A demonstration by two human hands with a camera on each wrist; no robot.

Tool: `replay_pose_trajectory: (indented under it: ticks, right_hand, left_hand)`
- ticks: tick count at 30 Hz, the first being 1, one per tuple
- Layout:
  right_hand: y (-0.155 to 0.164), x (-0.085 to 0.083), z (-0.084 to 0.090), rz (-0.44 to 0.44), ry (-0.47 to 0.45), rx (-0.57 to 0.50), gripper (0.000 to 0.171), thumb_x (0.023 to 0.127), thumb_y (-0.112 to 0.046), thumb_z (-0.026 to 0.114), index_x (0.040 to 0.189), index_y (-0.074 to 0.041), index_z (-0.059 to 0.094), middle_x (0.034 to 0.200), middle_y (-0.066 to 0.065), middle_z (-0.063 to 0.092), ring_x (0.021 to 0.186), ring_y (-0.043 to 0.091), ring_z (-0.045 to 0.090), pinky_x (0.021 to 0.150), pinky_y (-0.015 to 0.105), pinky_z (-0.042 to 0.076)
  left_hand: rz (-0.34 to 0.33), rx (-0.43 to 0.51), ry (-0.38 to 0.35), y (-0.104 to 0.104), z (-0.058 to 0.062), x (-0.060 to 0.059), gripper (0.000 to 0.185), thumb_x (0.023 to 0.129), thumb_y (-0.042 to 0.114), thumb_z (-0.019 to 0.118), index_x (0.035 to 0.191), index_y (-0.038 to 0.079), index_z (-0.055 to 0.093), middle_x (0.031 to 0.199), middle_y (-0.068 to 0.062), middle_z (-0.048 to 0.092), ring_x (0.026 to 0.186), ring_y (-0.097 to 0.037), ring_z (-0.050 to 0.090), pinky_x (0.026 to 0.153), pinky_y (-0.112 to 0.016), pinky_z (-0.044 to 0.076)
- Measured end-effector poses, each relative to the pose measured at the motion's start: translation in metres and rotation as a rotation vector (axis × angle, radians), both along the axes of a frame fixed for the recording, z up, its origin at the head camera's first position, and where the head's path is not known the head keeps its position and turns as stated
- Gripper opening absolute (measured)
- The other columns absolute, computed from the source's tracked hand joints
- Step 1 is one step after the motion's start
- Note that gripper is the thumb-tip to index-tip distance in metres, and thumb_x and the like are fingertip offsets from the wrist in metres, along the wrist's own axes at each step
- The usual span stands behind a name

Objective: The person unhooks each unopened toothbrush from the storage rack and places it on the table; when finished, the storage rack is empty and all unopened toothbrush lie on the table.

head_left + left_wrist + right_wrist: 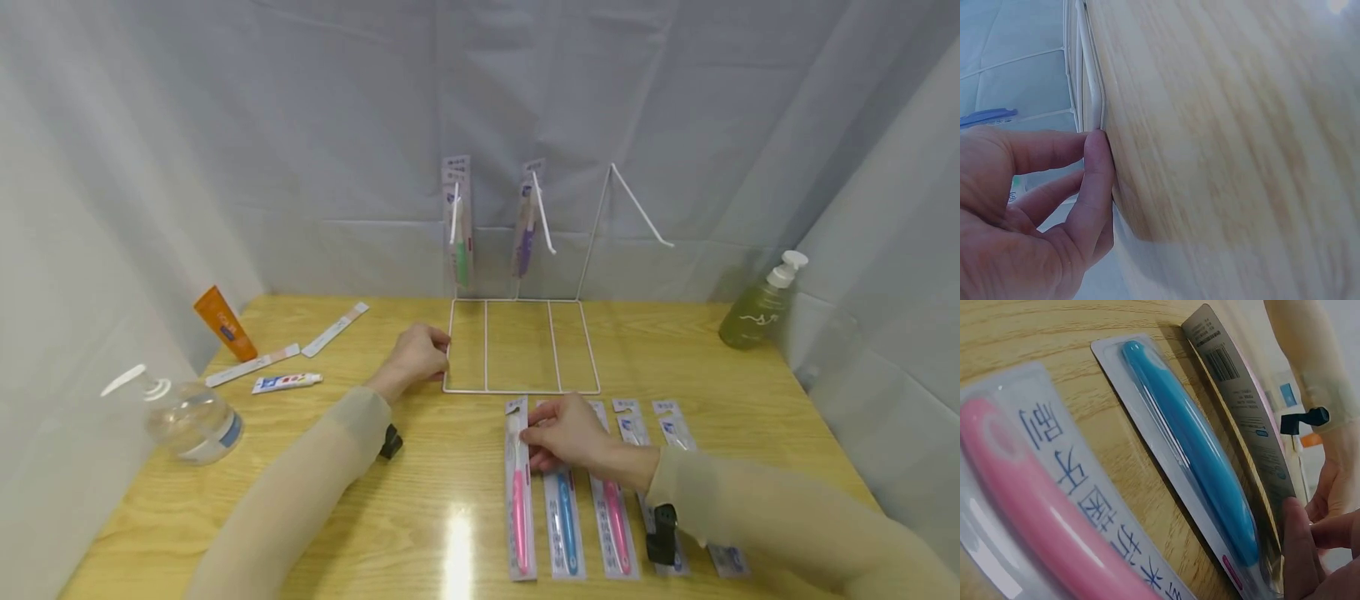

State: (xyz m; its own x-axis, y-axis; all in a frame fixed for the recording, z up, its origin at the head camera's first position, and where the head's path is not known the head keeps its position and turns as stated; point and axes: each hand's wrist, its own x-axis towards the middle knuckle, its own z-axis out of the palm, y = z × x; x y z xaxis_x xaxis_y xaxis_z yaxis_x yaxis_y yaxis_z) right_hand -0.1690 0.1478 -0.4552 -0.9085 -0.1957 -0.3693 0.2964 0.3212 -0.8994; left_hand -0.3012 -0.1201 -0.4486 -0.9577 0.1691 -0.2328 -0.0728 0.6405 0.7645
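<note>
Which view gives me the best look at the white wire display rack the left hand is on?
The head view: it shows the whole white wire display rack, base and hooks, with the left hand at its left edge. The left wrist view shows only a close corner of wire against the fingers. The right wrist view shows none of it.

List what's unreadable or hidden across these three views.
- Head view: the right hand covers the top of the blue toothbrush pack; the sleeve hides the two rightmost packs' lower ends.
- Left wrist view: the table is blurred; only a corner of the wire rack shows.
- Right wrist view: print on the leftmost pink pack, seen from its back, is too small.
</note>
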Motion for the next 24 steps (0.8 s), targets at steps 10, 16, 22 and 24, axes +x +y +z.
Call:
replay_pose_trajectory:
  ticks: [10,16,22,24]
  right_hand:
    - [0.002,0.000,0.000,0.027,-0.023,0.015,0.039,0.099,0.001,0.076,0.134,0.018,0.068,0.086,0.020,0.084,0.056,0.012,0.074,0.057,0.028,0.069]
    - [0.011,0.002,0.001,0.043,-0.004,0.038,0.033,0.097,-0.001,0.076,0.125,0.016,0.073,0.082,0.017,0.083,0.058,0.013,0.076,0.061,0.032,0.071]
    - [0.018,-0.009,0.020,0.075,0.050,0.054,0.036,0.101,-0.006,0.076,0.130,0.015,0.072,0.090,0.019,0.084,0.065,0.013,0.078,0.065,0.032,0.072]
    - [0.020,-0.021,0.030,0.064,0.093,0.065,0.038,0.102,-0.007,0.076,0.134,0.013,0.071,0.097,0.022,0.085,0.067,0.012,0.078,0.067,0.031,0.072]
  left_hand:
    - [-0.001,-0.004,0.010,-0.002,-0.002,-0.002,0.060,0.089,-0.009,0.061,0.149,-0.005,0.068,0.123,-0.020,0.072,0.081,-0.015,0.070,0.069,-0.024,0.070]
    - [-0.009,-0.004,0.014,-0.002,-0.002,-0.002,0.060,0.090,-0.008,0.062,0.149,-0.005,0.068,0.121,-0.020,0.072,0.078,-0.014,0.069,0.068,-0.024,0.069]
    - [-0.005,-0.002,0.015,-0.001,-0.002,-0.002,0.060,0.089,-0.009,0.061,0.149,-0.005,0.068,0.120,-0.019,0.072,0.077,-0.013,0.068,0.067,-0.024,0.069]
    - [-0.007,-0.002,0.014,-0.001,-0.002,-0.002,0.060,0.089,-0.009,0.061,0.149,-0.005,0.068,0.121,-0.019,0.072,0.076,-0.013,0.068,0.067,-0.024,0.069]
